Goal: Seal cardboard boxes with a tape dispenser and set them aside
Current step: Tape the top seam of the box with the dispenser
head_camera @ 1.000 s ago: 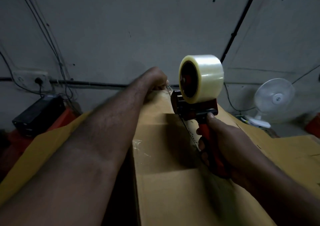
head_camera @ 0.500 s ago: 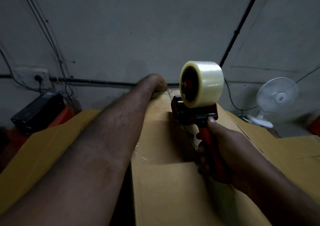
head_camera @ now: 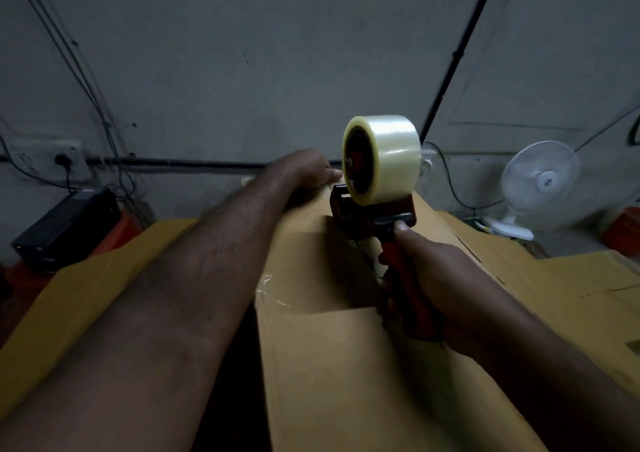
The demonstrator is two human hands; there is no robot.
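A tall brown cardboard box (head_camera: 332, 365) stands right in front of me, its top running away toward the wall. My right hand (head_camera: 426, 278) grips the red handle of a tape dispenser (head_camera: 372, 216) that carries a roll of clear tape (head_camera: 388, 161). The dispenser's head sits on the box top near the far end, over the centre seam. My left hand (head_camera: 304, 171) reaches over the far edge of the box, just left of the roll, resting on the cardboard; its fingers are partly hidden behind the edge and the roll.
Flat cardboard sheets (head_camera: 86, 285) lie to the left, and more cardboard (head_camera: 571, 285) to the right. A black device (head_camera: 65, 230) sits on something orange at far left. A white desk fan (head_camera: 540, 181) stands at right. Cables run along the grey wall (head_camera: 242, 71).
The dispenser slid a little toward me along the box top. My left hand stayed at the far edge, its fingers now stretched toward the roll.
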